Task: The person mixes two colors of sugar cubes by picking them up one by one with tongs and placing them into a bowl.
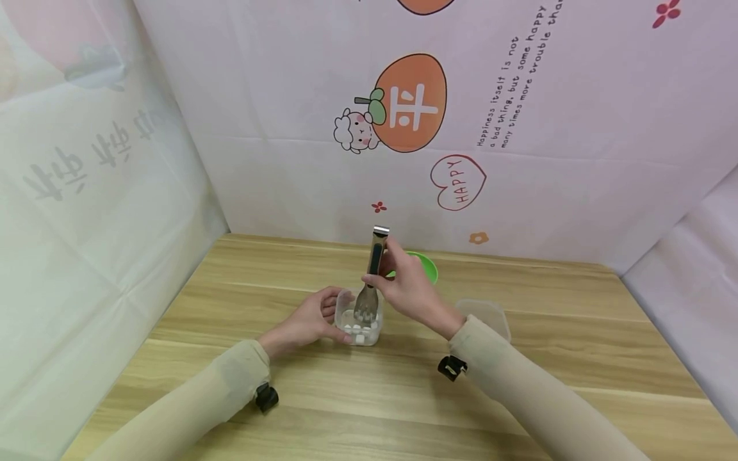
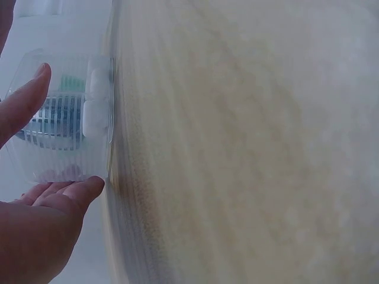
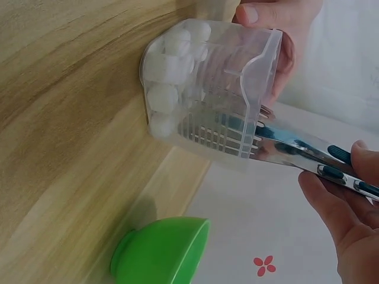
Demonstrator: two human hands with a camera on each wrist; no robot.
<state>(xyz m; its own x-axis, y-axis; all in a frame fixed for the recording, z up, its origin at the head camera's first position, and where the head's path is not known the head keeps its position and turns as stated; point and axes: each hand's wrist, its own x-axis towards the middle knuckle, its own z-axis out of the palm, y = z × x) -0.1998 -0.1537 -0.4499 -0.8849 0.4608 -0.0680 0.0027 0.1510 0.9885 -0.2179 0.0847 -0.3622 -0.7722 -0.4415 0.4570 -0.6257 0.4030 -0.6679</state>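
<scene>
A clear plastic container (image 1: pixel 377 328) stands on the table, with several small white pieces (image 3: pixel 163 97) along its bottom. My left hand (image 1: pixel 308 320) holds it from the left, thumb on the near side and fingers on the far side. In the right wrist view, metal tongs (image 3: pixel 284 145) with dark teal grips reach through the container's opening, their slotted heads inside. My right hand (image 1: pixel 410 289) pinches the tongs by the handle between thumb and fingers. The heads are down near the white pieces; whether they touch any, I cannot tell.
Behind my right hand is a green bowl (image 1: pixel 428 266), partly hidden in the head view. A translucent flat lid (image 1: pixel 487 314) lies on the wooden table (image 1: pixel 369 403) beside my right forearm. A printed cloth (image 1: pixel 288 128) hangs along the table's back edge.
</scene>
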